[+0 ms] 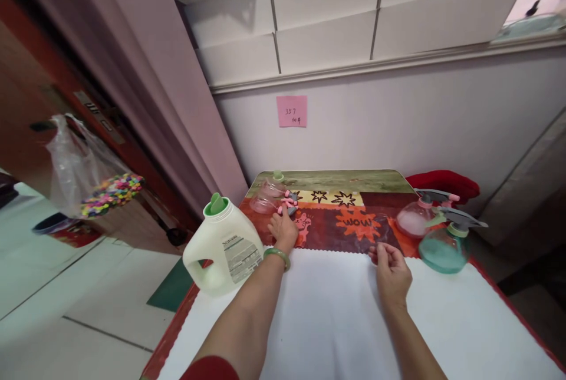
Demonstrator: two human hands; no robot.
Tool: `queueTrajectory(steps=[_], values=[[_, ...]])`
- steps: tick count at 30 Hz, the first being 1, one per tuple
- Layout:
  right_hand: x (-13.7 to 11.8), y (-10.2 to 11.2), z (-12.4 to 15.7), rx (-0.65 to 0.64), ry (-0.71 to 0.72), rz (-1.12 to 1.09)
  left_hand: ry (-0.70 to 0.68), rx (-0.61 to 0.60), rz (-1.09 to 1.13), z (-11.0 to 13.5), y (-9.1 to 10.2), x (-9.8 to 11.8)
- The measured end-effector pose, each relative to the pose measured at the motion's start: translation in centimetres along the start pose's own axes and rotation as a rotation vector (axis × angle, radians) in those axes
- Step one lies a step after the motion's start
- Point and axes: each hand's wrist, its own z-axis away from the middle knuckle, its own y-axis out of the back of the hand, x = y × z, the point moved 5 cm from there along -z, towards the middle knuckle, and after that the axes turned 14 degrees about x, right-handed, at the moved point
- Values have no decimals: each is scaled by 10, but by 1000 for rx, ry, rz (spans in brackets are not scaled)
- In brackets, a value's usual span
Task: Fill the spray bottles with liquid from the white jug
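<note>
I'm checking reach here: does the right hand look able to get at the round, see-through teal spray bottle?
Probably yes: the right hand looks empty, the teal spray bottle stands just to its right, and only white sheet shows between them.

A wide path runs between the left hand [285, 230] and the right hand [391, 277], over the white sheet [327, 309] to the WOW patch [359, 224]. The big white jug [223, 247] blocks the left side, just beside the left arm [247, 315]. Clear pink plastic [265, 197] fills the far left corner, maybe more than one piece; it is hard to see. A pink spray bottle [413, 222] and a green spray bottle [443, 256] block the right side. The wall [354, 124] stops the back.
</note>
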Motion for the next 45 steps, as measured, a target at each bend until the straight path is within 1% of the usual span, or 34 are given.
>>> queueTrajectory(steps=[4, 8, 12, 15, 17, 19, 21, 23, 24, 26, 28, 29, 30, 32, 33, 35, 37, 38, 40, 42, 43, 45], values=[[-2, -3, 2, -17, -16, 45, -32, -17, 73, -11, -2, 2], [-7, -2, 8, -32, -2, 64, -73, -46, 198, -14, 6, 6], [-11, 0, 14, -47, 35, 91, -91, -68, 369, -6, 23, 13], [-12, 0, 19, -71, 101, 120, -106, -67, 548, 6, 46, 22], [-15, -6, 25, -146, 153, 125, -108, -66, 687, 20, 67, 28], [-25, -16, 37, -276, 218, 95, -101, -81, 833, 42, 91, 35], [-42, -26, 52, -392, 300, 78, -105, -133, 976, 71, 114, 43], [-60, -32, 68, -436, 355, 80, -132, -236, 1104, 101, 136, 51], [-69, -34, 74, -435, 351, 72, -149, -290, 1154, 115, 146, 53], [-83, -34, 86, -423, 286, 0, -181, -382, 1238, 135, 165, 54], [-95, -35, 94, -406, 178, -112, -231, -422, 1311, 145, 182, 48], [-100, -35, 96, -401, 120, -165, -269, -399, 1331, 146, 189, 41], [-105, -37, 98, -400, 59, -213, -316, -342, 1327, 147, 195, 33], [-113, -42, 101, -418, -71, -294, -430, -154, 1222, 147, 199, 14], [-117, -45, 102, -441, -138, -341, -489, -61, 1123, 148, 197, 5], [-125, -51, 106, -493, -252, -445, -591, 49, 938, 151, 184, -10], [-132, -54, 113, -547, -340, -519, -668, 173, 832, 155, 174, -20], [-136, -54, 118, -561, -376, -536, -713, 259, 794, 157, 172, -24], [-140, -54, 125, -531, -445, -522, -829, 458, 717, 162, 174, -27], [-142, -52, 130, -443, -512, -475, -947, 610, 637, 168, 179, -26], [-144, -52, 131, -401, -538, -454, -991, 652, 610, 170, 182, -26], [-148, -54, 132, -358, -556, -420, -1039, 675, 607, 173, 186, -24]])
